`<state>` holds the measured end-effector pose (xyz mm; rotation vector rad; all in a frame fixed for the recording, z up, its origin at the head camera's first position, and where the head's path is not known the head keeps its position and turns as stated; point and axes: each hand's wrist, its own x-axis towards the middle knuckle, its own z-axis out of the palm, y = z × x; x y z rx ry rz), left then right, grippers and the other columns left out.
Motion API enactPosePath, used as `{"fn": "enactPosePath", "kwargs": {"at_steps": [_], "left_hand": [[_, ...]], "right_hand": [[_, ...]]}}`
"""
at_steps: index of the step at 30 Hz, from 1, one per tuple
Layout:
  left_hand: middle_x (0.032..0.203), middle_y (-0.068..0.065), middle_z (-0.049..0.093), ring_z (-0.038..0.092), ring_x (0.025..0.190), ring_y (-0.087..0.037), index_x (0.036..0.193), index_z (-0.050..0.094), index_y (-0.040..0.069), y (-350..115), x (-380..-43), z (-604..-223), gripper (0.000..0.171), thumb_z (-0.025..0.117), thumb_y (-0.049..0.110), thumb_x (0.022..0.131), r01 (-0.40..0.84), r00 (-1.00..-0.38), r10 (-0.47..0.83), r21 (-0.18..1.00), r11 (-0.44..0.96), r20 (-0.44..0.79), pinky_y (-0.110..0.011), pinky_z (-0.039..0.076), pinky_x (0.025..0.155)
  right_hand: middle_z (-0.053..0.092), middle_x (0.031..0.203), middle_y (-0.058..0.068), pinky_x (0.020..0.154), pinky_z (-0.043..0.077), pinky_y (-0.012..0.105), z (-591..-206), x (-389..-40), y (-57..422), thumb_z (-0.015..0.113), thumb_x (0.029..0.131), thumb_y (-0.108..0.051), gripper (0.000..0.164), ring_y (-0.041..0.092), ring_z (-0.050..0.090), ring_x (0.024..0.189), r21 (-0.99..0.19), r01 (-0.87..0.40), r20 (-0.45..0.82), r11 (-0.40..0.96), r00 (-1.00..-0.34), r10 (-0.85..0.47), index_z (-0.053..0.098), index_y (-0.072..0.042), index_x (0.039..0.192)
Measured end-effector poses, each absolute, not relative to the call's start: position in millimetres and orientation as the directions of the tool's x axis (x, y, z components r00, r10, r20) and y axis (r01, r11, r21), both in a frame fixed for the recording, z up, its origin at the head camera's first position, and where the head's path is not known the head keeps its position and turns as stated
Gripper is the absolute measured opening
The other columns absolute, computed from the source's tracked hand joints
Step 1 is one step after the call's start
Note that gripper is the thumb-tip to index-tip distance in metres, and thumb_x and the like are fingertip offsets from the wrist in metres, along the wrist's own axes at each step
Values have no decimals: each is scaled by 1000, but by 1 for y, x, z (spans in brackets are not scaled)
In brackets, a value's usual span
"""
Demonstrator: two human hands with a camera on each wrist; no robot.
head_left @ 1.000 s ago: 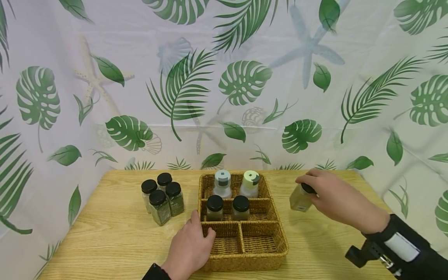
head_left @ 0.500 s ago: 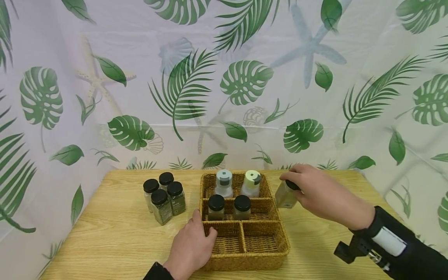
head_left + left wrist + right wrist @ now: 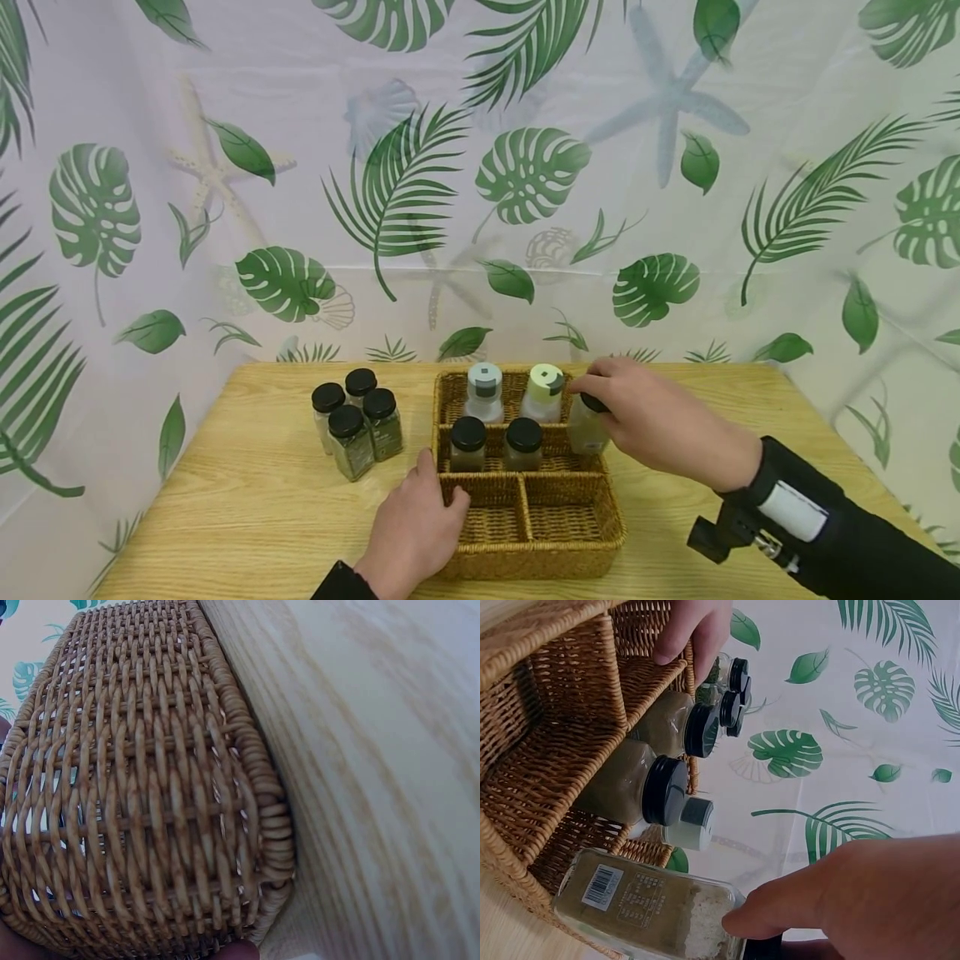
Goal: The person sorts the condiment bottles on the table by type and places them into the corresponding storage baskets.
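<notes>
My right hand [image 3: 667,421] grips a glass spice jar [image 3: 587,429] near its black lid, at the right end of the wicker basket's middle compartment. In the right wrist view this jar [image 3: 645,904] shows a barcode label and pale powder; whether its base touches the basket floor cannot be told. My left hand [image 3: 412,529] holds the left wall of the wicker basket [image 3: 525,562] near the front, its thumb over the rim. Two black-lidded jars, one on the left [image 3: 468,446] and one on the right [image 3: 523,446], stand in the middle compartment.
Two white bottles, one with a pale blue cap [image 3: 484,392] and one with a yellow-green cap [image 3: 543,392], stand in the back compartment. Several black-lidded spice jars [image 3: 352,446] cluster left of the basket on the wooden table [image 3: 225,500]. A leaf-print cloth [image 3: 480,183] hangs behind.
My right hand has carried the spice jar leftward, from right of the basket to the right end of its middle compartment. The left hand stays on the basket's wall.
</notes>
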<state>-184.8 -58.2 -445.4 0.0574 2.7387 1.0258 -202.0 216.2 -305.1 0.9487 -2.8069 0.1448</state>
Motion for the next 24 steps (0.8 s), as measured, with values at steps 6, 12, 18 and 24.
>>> {"fn": "enactPosePath", "kwargs": {"at_steps": [6,12,18,24], "left_hand": [[140,-31,53,64,112,-45,154,28,-8,-58,-185,-446,78,56,40,99,-33,-978,110,654,756,-177,-56,54,83],[140,-31,53,64,111,-45,154,28,-8,-58,-185,-447,78,56,39,99,-38,-977,111,657,753,-184,-56,54,82],[140,-30,53,64,112,-45,154,28,-8,-58,-186,-449,78,56,39,99,-49,-975,107,660,749,-193,-55,54,83],[139,-31,54,64,112,-45,153,29,-9,-58,-186,-449,77,56,38,98,-41,-978,104,658,752,-180,-56,54,83]], "right_hand": [[63,96,-1,69,52,29,-308,-202,212,75,86,1,33,11,58,83,-16,-614,203,789,-775,-599,73,-11,117],[62,95,0,70,51,29,-320,-203,208,74,85,3,32,13,56,83,-11,-631,191,776,-763,-618,73,-9,115],[64,99,3,72,53,31,-335,-205,206,73,84,5,35,13,60,86,-55,-625,159,779,-775,-611,72,-6,117],[66,101,6,73,56,33,-346,-209,205,73,81,7,37,17,63,89,-66,-619,140,782,-782,-607,72,-5,117]]}}
